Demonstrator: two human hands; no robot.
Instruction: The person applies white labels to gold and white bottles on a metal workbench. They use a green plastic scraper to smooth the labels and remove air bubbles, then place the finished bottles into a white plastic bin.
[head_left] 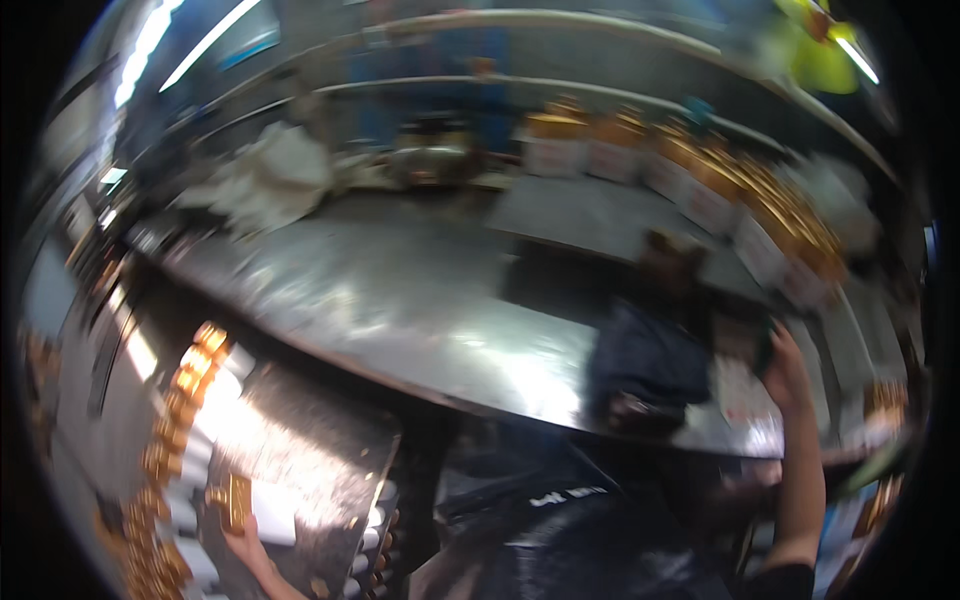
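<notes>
At the lower left, my left hand (250, 545) grips a white container with a gold top (272, 512), which lies on its side over a dark, shiny work surface (330, 440). Far to the right, my right hand (790, 375) is raised over the metal table, its fingers bent around something small and dark that blur hides. Left of that hand, a dark cloth-like bundle (648, 365) sits on the table edge; its details are smeared.
A long metal table (400, 290) crosses the middle. Along its back right stand several white containers with gold tops (715, 190). More gold-topped containers (190, 400) line the left side. Crumpled pale sheeting (275, 175) lies at the back left. A person in yellow (825, 55) is at the upper right.
</notes>
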